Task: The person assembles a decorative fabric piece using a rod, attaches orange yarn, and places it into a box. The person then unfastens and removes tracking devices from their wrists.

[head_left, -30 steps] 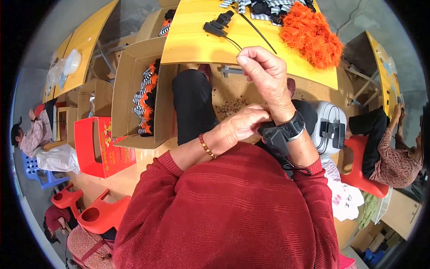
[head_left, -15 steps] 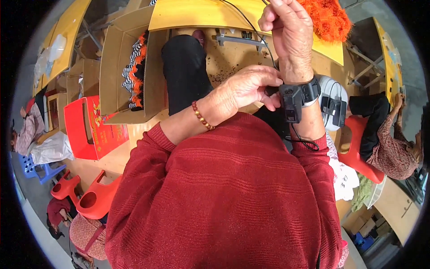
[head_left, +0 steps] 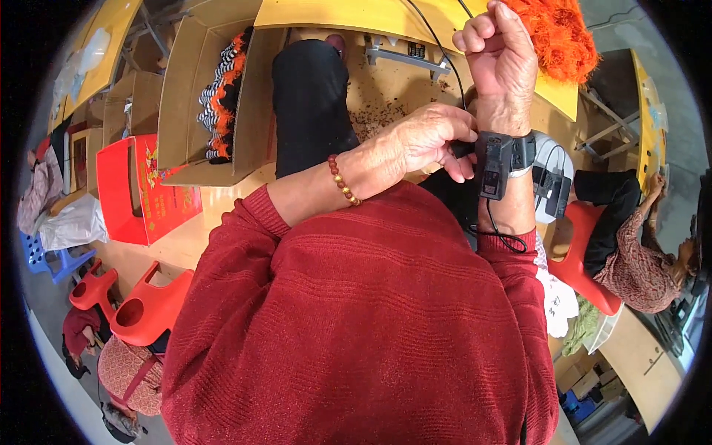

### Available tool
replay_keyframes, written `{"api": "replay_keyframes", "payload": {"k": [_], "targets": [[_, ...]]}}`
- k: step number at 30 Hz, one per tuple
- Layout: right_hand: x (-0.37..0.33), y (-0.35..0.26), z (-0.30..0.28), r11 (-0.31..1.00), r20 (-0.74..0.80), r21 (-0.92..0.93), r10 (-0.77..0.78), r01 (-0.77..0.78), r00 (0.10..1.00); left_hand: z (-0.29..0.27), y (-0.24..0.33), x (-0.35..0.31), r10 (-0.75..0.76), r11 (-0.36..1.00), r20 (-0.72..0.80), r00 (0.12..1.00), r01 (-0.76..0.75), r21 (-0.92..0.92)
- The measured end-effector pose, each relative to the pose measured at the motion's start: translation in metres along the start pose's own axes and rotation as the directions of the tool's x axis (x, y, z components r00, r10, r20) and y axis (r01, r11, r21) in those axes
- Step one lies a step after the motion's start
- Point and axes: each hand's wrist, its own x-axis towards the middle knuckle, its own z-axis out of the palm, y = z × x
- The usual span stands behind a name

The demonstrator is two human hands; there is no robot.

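Note:
My left hand (head_left: 426, 137) is closed at the side of a black boxy device (head_left: 493, 159) strapped on my right wrist. Its thumb and fingertips pinch the device's edge or strap; exactly which part is hidden. A thin black cable hangs in a loop from the device along my forearm. My right hand (head_left: 504, 63) is raised near the table edge, palm partly showing, with loosely bent fingers and nothing visible in them. Around my left wrist sits a red and gold bead bracelet (head_left: 343, 180).
Beyond my hands is a yellow table (head_left: 326, 15) with fluffy orange material (head_left: 556, 44). At left, a cardboard box (head_left: 189, 89) holds black, white and orange feathery strips. Nearby are a red box (head_left: 174, 211) and red stools (head_left: 152, 304). A seated person (head_left: 638, 259) works at right.
The surroundings have shifted slightly in view, and both my hands appear a little farther right. My left fingers stay at the wrist device.

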Motion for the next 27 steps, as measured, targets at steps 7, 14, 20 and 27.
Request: {"api": "replay_keyframes", "payload": {"k": [7, 14, 20, 27], "targets": [[0.013, -0.012, -0.026, 0.969, 0.087, 0.210, 0.110, -0.126, 0.990, 0.007, 0.000, -0.010, 0.104, 0.994, -0.031, 0.994, -0.103, 0.024], [0.006, -0.017, -0.019, 0.949, 0.173, 0.260, 0.134, -0.176, 0.976, 0.002, 0.018, -0.015, 0.118, 0.811, 0.069, 0.991, -0.136, 0.569], [0.000, -0.011, -0.008, 0.951, 0.138, 0.251, 0.152, -0.183, 0.979, -0.001, 0.019, -0.004, 0.434, 0.424, 0.249, 0.866, -0.439, 0.792], [-0.003, -0.009, 0.005, 0.944, 0.210, 0.248, 0.167, -0.218, 0.963, 0.009, 0.006, -0.004, 0.376, 0.803, -0.145, 0.915, -0.244, 0.543]]}}
